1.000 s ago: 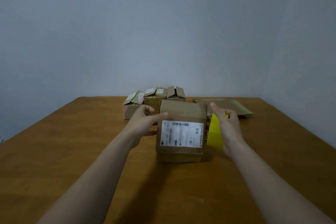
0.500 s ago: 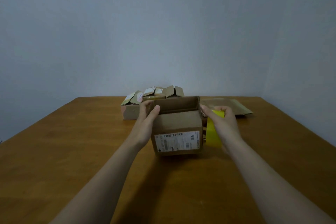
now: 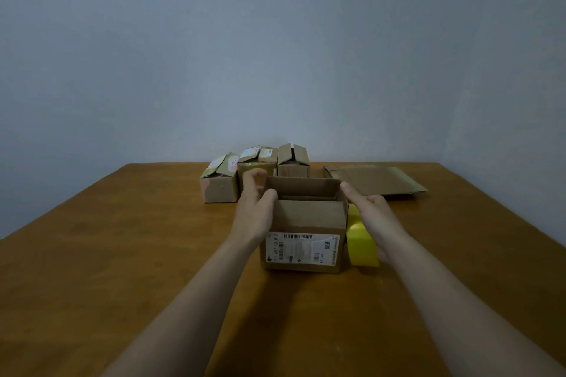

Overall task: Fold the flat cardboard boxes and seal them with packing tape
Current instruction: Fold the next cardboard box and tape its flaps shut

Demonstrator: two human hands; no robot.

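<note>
A small brown cardboard box point(image 3: 306, 217) stands upright on the wooden table point(image 3: 122, 254), its top open and a white barcode label point(image 3: 303, 248) on the near face. My left hand point(image 3: 255, 208) rests against the box's left side, thumb at the near left corner and fingers loosely spread. My right hand point(image 3: 376, 217) holds a yellow roll of packing tape point(image 3: 360, 242) beside the box's right wall. Its index finger reaches to the box's far right top corner.
Three folded small boxes point(image 3: 220, 184) point(image 3: 257, 162) point(image 3: 293, 159) stand in a row at the table's far edge, their top flaps partly raised. Flat cardboard point(image 3: 376, 180) lies at the far right. A blue-grey wall stands behind the table.
The box has been tipped from lying on its side to standing upright with the top open. My left hand loosened from the left wall, while the right hand kept the tape roll.
</note>
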